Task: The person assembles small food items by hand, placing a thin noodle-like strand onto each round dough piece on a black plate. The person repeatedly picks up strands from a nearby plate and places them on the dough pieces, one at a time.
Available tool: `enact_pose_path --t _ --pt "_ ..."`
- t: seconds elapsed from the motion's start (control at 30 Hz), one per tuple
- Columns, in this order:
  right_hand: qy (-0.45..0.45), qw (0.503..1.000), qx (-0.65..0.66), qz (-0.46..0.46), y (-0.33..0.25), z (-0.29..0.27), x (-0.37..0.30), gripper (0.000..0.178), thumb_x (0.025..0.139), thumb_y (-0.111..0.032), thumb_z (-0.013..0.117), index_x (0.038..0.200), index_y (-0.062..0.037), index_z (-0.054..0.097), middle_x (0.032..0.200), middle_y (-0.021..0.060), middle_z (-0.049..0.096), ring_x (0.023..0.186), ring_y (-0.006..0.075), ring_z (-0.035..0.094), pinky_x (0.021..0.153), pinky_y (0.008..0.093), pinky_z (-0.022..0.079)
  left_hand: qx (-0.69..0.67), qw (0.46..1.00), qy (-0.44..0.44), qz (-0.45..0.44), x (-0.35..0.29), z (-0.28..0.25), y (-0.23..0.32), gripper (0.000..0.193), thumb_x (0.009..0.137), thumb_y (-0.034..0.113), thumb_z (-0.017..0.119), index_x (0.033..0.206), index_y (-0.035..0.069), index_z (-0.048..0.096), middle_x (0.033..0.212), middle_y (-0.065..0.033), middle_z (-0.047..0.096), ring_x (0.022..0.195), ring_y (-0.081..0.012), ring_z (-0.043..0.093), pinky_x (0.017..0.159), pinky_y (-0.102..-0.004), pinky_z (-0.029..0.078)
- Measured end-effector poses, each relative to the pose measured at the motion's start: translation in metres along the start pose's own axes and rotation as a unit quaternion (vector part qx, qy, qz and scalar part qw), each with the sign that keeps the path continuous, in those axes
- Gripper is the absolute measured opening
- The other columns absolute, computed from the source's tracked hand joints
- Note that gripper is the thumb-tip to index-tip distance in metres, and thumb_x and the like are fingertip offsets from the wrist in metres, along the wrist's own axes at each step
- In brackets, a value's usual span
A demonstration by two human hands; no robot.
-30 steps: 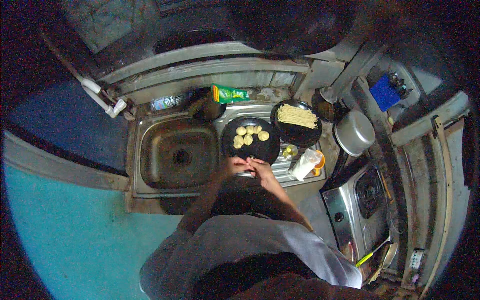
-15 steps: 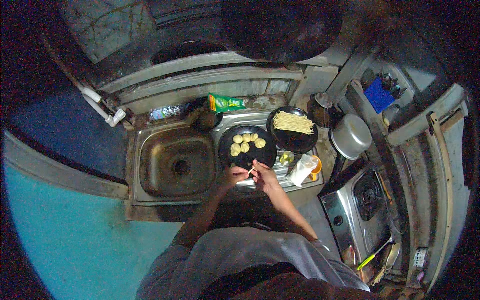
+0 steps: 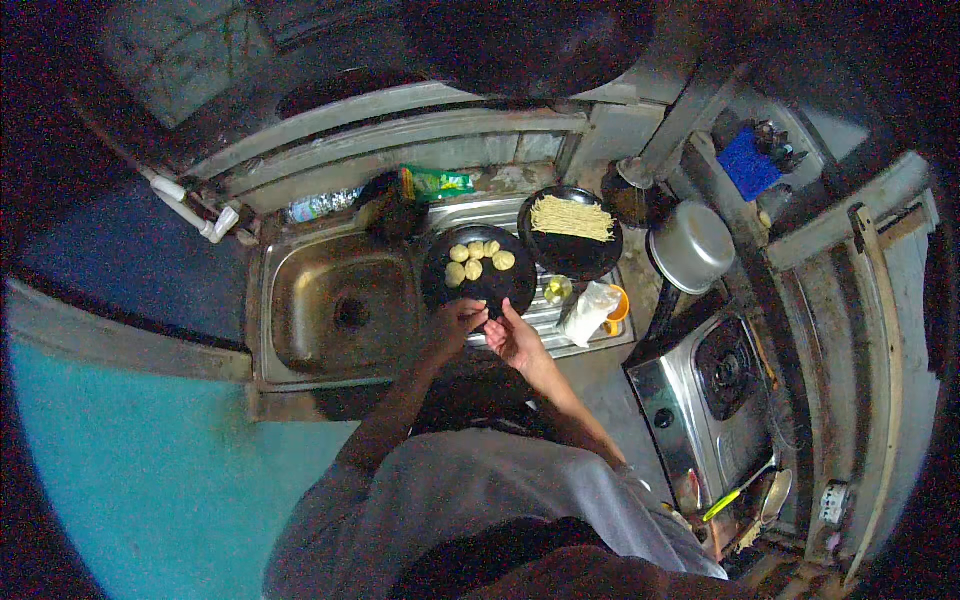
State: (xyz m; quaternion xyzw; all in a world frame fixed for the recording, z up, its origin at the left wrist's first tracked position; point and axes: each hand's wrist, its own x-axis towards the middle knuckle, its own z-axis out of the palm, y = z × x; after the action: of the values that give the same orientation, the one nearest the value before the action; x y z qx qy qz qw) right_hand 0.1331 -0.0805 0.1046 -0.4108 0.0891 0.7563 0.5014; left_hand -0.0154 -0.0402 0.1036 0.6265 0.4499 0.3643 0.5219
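A black plate rests on the sink's draining board and carries several pale yellow dough balls. My left hand has its fingers curled at the plate's near rim. My right hand is close beside it, palm up, with the fingers pointing toward the plate. The two hands nearly touch. Whether anything lies between them is too small to see. A second black plate behind and to the right holds a heap of thin yellow strips.
A steel sink basin lies left of the plates, with a white tap pipe beyond. A green packet and a plastic bottle sit at the back. An orange cup, a steel pot and a gas stove stand to the right.
Both hands have stayed at the plate's near rim while the fingers worked together. The view has shifted slightly, and the plates and dough balls have stayed put.
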Motion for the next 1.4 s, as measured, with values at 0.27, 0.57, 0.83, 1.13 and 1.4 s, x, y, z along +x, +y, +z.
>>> enact_pose_path --t 0.27,0.57,0.83,1.13,1.4 --pt "-0.067 0.994 -0.088 0.002 -0.012 0.025 -0.033 0.015 0.081 -0.030 0.062 0.081 -0.0152 0.060 0.069 -0.0060 0.061 0.064 0.0077 0.059 0.063 0.0278 0.046 0.015 0.998 -0.038 -0.037 0.002 -0.006 0.046 0.034 0.073 0.015 0.066 0.102 0.004 0.052 0.085 -0.0098 0.062 0.076 -0.0168 0.060 0.069 -0.0300 0.048" --pt "-0.094 0.991 -0.089 -0.040 -0.028 0.019 -0.011 0.014 0.077 -0.023 0.067 0.083 -0.0152 0.058 0.076 -0.0036 0.063 0.066 0.0085 0.061 0.055 0.0246 0.047 0.054 0.997 -0.010 -0.049 -0.006 -0.009 0.060 0.036 0.074 0.016 0.066 0.105 0.005 0.050 0.085 -0.0105 0.062 0.079 -0.0188 0.061 0.068 -0.0313 0.048" --pt "-0.062 0.996 -0.058 -0.039 -0.028 0.036 -0.017 0.010 0.086 -0.014 0.053 0.095 -0.0087 0.056 0.091 0.0052 0.063 0.072 0.0123 0.062 0.065 0.0266 0.053 0.029 0.999 -0.002 -0.025 -0.006 -0.015 0.041 0.031 0.072 0.014 0.069 0.098 0.004 0.054 0.082 -0.0077 0.061 0.073 -0.0156 0.059 0.067 -0.0281 0.047" --pt "-0.104 0.982 -0.121 -0.102 -0.028 0.031 -0.018 0.015 0.081 -0.007 0.059 0.095 -0.0041 0.056 0.087 0.0055 0.063 0.072 0.0119 0.062 0.066 0.0246 0.053 0.069 0.997 0.022 -0.027 -0.014 -0.008 0.073 0.031 0.076 0.031 0.065 0.095 0.006 0.059 0.085 -0.0081 0.063 0.079 -0.0183 0.061 0.074 -0.0307 0.047" --pt "-0.073 0.981 -0.135 -0.116 -0.024 0.033 -0.018 0.013 0.080 -0.008 0.062 0.092 -0.0048 0.057 0.079 0.0035 0.062 0.067 0.0112 0.061 0.060 0.0217 0.052 0.209 0.977 0.038 -0.010 -0.013 -0.006 0.081 0.026 0.080 0.030 0.059 0.092 0.006 0.063 0.085 -0.0120 0.064 0.080 -0.0257 0.062 0.072 -0.0322 0.047"
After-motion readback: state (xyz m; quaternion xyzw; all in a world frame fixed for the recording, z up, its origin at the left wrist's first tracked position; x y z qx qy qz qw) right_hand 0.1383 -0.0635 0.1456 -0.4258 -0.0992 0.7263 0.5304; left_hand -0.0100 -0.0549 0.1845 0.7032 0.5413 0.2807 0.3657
